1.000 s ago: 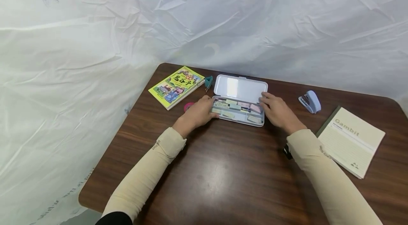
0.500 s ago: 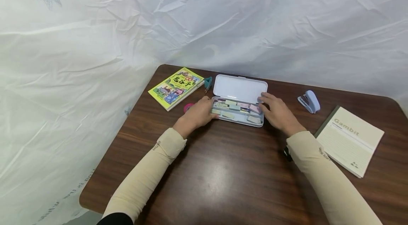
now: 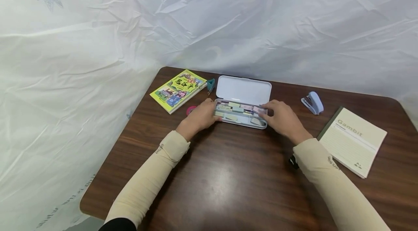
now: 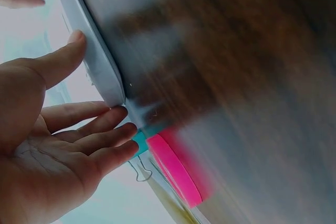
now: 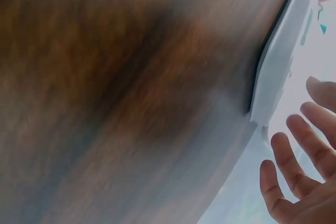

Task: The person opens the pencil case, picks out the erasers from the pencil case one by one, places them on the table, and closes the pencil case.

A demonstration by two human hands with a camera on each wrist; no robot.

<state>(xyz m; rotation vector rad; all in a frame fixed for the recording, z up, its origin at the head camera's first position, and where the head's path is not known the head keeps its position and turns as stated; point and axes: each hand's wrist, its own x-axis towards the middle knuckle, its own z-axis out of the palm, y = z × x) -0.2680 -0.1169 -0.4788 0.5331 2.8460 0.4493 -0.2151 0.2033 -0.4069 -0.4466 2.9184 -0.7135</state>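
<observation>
A white pencil case (image 3: 243,89) lies on the table with its hinged lid raised. Inside are several pastel blocks, among them a pale blue one (image 3: 237,109), and pens partly covered by them. My left hand (image 3: 201,114) holds the case's left end; the left wrist view has its thumb on the front wall (image 4: 94,51) and fingertips at the corner. My right hand (image 3: 284,118) hovers at the right end, fingertips over the pink block (image 3: 257,109). In the right wrist view, its loosely bent fingers stand apart from the case wall (image 5: 281,61).
Left of the case are a yellow book (image 3: 179,91), a teal clip with wire handles (image 3: 210,85) and a pink round thing (image 3: 190,110). On the right lie a light blue stapler (image 3: 313,102) and a Gambit notebook (image 3: 354,140). White sheeting (image 3: 228,24) hangs behind the table (image 3: 209,173).
My right hand has moved from beside the lid's right corner inward over the case's right compartment. The left hand stays at the left end. The view has shifted slightly.
</observation>
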